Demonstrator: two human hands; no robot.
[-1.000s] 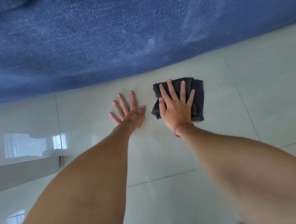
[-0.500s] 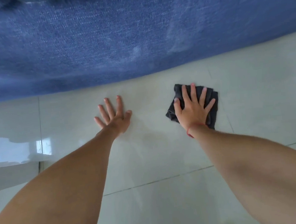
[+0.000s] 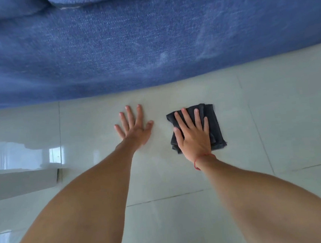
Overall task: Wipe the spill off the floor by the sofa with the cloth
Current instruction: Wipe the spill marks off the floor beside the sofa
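Pale glossy tiled floor [image 3: 180, 178] below, crossed by thin grout lines and carrying bright window reflections at far left. Blue woven-fabric sofa [image 3: 148, 44] across the whole upper half of the head view, its lower edge curving along the tiles just beyond both sets of fingertips. No writing, brand or label readable anywhere on fabric, tile or cloth.

Dark grey folded cloth [image 3: 212, 120] flat on the floor, near the sofa's base but apart from it, with frayed threads at its corners. Right hand [image 3: 193, 135] pressed palm-down on the cloth, fingers straight and slightly spread, gripping nothing, merely flattening it; thin red string bracelet [image 3: 197, 160] at that wrist. Left hand [image 3: 134, 127] planted palm-down on bare tile just beside the cloth, not touching it, fingers splayed wide and holding nothing.

Spill itself impossible to make out on the shiny surface. Open tile to the right of the cloth and toward the viewer between the forearms; tight against the sofa edge ahead. Pale grey flat-sided object [image 3: 18, 184] low at left, identity unclear.
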